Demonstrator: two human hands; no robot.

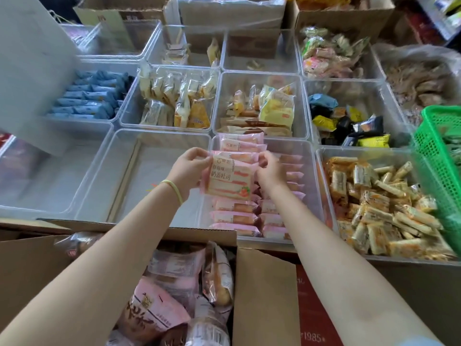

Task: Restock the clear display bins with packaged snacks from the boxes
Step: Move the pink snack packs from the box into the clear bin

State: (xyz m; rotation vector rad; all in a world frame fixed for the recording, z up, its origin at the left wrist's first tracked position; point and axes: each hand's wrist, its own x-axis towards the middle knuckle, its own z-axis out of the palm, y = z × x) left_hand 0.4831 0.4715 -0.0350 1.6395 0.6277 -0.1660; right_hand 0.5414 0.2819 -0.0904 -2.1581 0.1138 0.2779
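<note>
A pink packet of strawberry toast hangs upright over a clear bin in the middle of the near row. My left hand pinches the packet's top left corner and my right hand pinches its top right corner. Inside that bin, rows of the same pink packets stand on edge. Below my arms an open cardboard box holds more pink packets and clear-wrapped bread packets.
An empty clear bin lies left of the pink one; a bin of orange-and-white bars lies right. Farther bins hold blue, yellow and dark snacks. A green basket sits at the right edge. Cardboard boxes line the back.
</note>
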